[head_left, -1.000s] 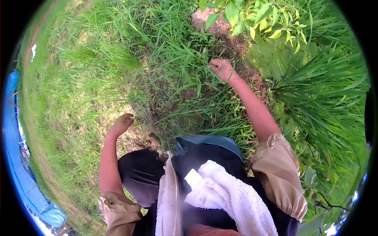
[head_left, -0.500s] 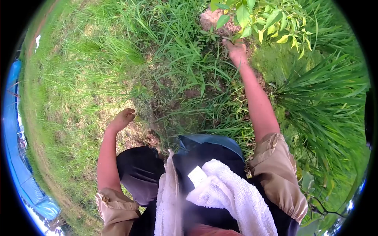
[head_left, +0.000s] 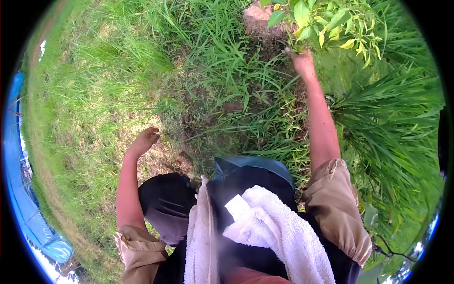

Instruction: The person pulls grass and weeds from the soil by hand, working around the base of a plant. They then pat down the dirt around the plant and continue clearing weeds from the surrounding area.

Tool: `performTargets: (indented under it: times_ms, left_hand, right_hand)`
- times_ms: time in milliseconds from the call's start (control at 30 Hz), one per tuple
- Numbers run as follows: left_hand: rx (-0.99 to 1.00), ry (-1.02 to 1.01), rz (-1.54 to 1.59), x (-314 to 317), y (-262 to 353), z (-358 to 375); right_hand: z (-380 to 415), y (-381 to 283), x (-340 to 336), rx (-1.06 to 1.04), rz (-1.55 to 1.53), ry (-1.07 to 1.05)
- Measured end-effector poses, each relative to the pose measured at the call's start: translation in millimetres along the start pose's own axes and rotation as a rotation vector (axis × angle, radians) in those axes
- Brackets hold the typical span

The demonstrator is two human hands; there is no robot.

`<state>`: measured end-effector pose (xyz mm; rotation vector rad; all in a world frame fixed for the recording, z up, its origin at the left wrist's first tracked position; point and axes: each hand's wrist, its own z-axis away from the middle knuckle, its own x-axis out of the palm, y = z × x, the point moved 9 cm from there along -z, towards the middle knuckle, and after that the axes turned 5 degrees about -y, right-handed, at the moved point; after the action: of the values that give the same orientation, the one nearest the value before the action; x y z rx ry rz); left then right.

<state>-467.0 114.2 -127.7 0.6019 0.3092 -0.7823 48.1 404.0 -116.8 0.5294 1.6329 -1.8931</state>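
Out in front, at the upper right, my right hand (head_left: pixel 303 62) is closed around some green weeds (head_left: pixel 296 49) low to the ground; its fingertips are partly hidden. Just above it hangs a leafy plant (head_left: pixel 326 23) with green and yellowing leaves. A bare clump of soil (head_left: pixel 261 23) lies to the upper left of this hand. My left hand (head_left: pixel 145 141) hovers over short, dry-looking grass on the left, its fingers curled together. Something tiny and pale shows at its fingertips, too small to name.
Tall grass (head_left: pixel 383 118) grows densely on the right. Green weeds (head_left: pixel 231 71) cover the middle ground. My bent knee (head_left: pixel 168 196), dark clothing and a white towel (head_left: pixel 288 227) fill the bottom. Blue sheeting (head_left: pixel 23 189) stands at the far left edge.
My right hand has shifted to the right and slightly down, away from the soil clump. My left hand has barely moved.
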Motion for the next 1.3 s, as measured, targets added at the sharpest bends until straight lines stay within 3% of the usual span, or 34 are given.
performTargets:
  times_ms: [67,133,167,233,267,367,500,533,567,600,633,667,700,767,833,867,967,1000,1100,1233,1267,1300]
  left_hand:
    - [-0.055,0.020,-0.090,-2.2,1.2,-0.3]
    - [-0.016,0.007,-0.029,1.8,5.7,-0.3]
    - [0.010,-0.002,-0.007,1.3,11.3,-3.1]
    - [0.011,-0.027,-0.004,3.8,23.9,-12.2]
    - [0.003,-0.037,0.005,6.8,26.7,-13.6]
    - [0.166,0.010,-0.126,3.8,50.4,-10.0]
    - [0.099,0.009,-0.128,3.9,36.9,-9.7]
    - [0.032,0.004,-0.143,2.6,32.4,-6.0]
    - [0.047,0.019,-0.145,-1.3,31.0,-6.7]
    - [0.056,0.029,-0.145,-3.9,25.3,-7.0]
    - [0.059,0.031,-0.138,-0.4,16.3,-4.2]
    - [0.084,0.013,-0.095,0.4,11.6,-6.3]
    - [0.065,0.013,-0.101,0.8,12.7,-6.8]
    - [0.033,0.009,-0.118,1.8,18.6,-5.6]
    - [0.041,-0.002,-0.133,3.8,20.2,-13.6]
    - [0.070,-0.005,-0.128,5.1,24.2,-15.4]
    - [0.107,-0.025,-0.054,6.7,27.3,-21.3]
    - [0.120,-0.018,-0.068,6.8,33.9,-19.3]
    - [0.120,0.001,-0.115,1.3,44.6,-10.9]
    - [0.047,-0.001,-0.072,2.0,22.5,-6.3]
    - [0.033,-0.006,-0.094,1.7,21.5,-9.6]
    - [0.016,-0.011,-0.113,1.6,28.0,-7.1]
  right_hand:
    - [48.9,-20.3,-12.9,-0.086,-0.063,0.072]
    - [46.9,27.3,20.6,-0.082,0.087,-0.054]
    - [51.7,38.1,38.4,0.049,-0.084,-0.154]
    - [65.3,0.4,65.8,-0.197,0.243,-0.237]
    - [64.8,-4.3,74.1,-0.259,0.403,-0.137]
    - [48.9,-16.1,95.4,-0.258,0.390,-0.182]
    - [38.7,-17.7,110.6,-0.352,0.373,-0.107]
    - [34.0,-0.5,107.8,-0.152,0.186,-0.172]
    - [39.5,18.1,95.2,-0.035,-0.265,-0.016]
    - [53.3,26.9,78.2,0.186,-0.455,-0.061]
    - [64.9,28.5,47.6,0.114,-0.751,0.120]
    - [86.9,20.5,9.2,0.202,-0.951,0.255]
    - [91.6,35.9,-16.0,0.207,-0.978,0.336]
    - [84.0,49.0,-28.9,0.056,0.050,0.156]
    - [104.6,26.9,2.9,-0.041,0.348,-0.166]
    - [107.2,35.7,23.1,-0.210,0.324,-0.194]
    - [111.0,32.4,64.9,-0.089,0.697,-0.344]
    - [107.9,19.0,69.6,-0.234,0.715,-0.249]
    - [102.9,68.3,53.3,0.238,-0.813,-0.028]
    - [115.4,61.6,23.2,-0.001,0.003,-0.060]
    - [124.4,49.8,46.1,-0.123,0.057,-0.178]
    - [133.0,38.8,57.0,-0.131,0.337,-0.170]
